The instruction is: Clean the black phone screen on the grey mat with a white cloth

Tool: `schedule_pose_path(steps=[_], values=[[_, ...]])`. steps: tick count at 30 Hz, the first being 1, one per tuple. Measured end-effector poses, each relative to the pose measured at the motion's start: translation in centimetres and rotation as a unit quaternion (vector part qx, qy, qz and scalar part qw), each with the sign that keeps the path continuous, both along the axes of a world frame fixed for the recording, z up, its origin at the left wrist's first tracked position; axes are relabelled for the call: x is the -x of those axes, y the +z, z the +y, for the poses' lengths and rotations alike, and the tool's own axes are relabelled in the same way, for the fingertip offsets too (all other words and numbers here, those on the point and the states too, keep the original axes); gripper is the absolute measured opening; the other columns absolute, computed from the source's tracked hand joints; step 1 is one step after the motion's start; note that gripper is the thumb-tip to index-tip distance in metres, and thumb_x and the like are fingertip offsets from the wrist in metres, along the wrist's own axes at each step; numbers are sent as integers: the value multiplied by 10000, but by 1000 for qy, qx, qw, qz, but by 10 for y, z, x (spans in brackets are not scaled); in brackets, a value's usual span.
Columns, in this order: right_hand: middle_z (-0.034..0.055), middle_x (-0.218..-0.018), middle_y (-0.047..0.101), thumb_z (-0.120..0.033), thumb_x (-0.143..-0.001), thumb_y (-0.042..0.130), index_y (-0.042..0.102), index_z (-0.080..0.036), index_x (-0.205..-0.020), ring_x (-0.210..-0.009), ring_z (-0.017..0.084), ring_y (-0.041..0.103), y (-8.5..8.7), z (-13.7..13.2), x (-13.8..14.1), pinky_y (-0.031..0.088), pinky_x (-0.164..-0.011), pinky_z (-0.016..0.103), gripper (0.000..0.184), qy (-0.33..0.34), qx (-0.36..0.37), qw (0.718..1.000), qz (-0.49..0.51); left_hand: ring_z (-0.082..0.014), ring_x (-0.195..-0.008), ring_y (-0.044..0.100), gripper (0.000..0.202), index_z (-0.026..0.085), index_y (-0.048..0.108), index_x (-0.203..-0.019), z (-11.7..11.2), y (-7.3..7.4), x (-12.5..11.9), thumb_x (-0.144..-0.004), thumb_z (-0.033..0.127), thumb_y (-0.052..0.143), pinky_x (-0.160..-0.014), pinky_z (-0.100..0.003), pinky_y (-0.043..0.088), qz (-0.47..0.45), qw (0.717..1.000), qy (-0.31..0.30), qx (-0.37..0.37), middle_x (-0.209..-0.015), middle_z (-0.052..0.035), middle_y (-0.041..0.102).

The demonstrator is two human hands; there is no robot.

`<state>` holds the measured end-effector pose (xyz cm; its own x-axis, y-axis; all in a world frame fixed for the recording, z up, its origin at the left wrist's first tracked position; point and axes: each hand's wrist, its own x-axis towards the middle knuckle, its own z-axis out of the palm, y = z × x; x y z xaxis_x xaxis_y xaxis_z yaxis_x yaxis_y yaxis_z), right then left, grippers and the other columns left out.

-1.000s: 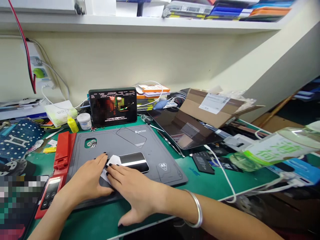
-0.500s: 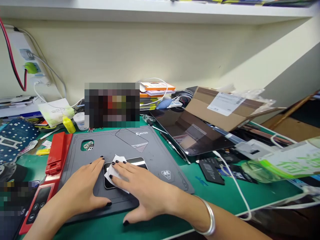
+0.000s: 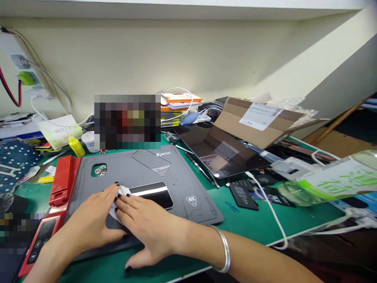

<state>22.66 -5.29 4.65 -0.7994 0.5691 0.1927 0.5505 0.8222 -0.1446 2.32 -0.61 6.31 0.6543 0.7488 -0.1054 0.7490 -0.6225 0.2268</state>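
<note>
Small white wipe (image 3: pixel 118 199) is pressed onto the left end of a glossy black phone (image 3: pixel 154 193), laid flat near the front middle of a dark grey rubber work mat (image 3: pixel 188 184). Right hand (image 3: pixel 147 228) is spread flat, fingers extended, fingertips on the wipe, nothing gripped. Left hand (image 3: pixel 92 220) is laid open on the mat just beside it, fingertips touching the wipe's edge. Silver bangle (image 3: pixel 224 251) is worn on the right wrist. Red plastic holder (image 3: pixel 63 181) is set along the mat's left edge; brown cardboard box (image 3: pixel 250 125) is seen well apart, back right.
</note>
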Motion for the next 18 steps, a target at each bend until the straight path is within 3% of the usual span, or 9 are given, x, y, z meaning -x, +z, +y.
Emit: schedule_pose_path(steps=[10,18], values=[[292,-1470,376,-703,-766,594,394,62,-1377,-1408,371,283,-1,-4,2,166,-1186,433,999,-43,22,999,-5,-348,-1308,475,844,192,352,-1426,-1,4,2,-667,391,664,-1060,-478,417,6,1000,1,5,-1494,-154,414],[277,-1551,212,-667,-736,635,321,29,-1453,-1442,397,181,-2,-20,-38,191,-1185,500,1048,-169,126,977,-35,-358,-1310,467,893,175,352,-1440,0,11,1,-672,471,696,-1067,-475,396,28,999,7,20,-1515,-159,378]])
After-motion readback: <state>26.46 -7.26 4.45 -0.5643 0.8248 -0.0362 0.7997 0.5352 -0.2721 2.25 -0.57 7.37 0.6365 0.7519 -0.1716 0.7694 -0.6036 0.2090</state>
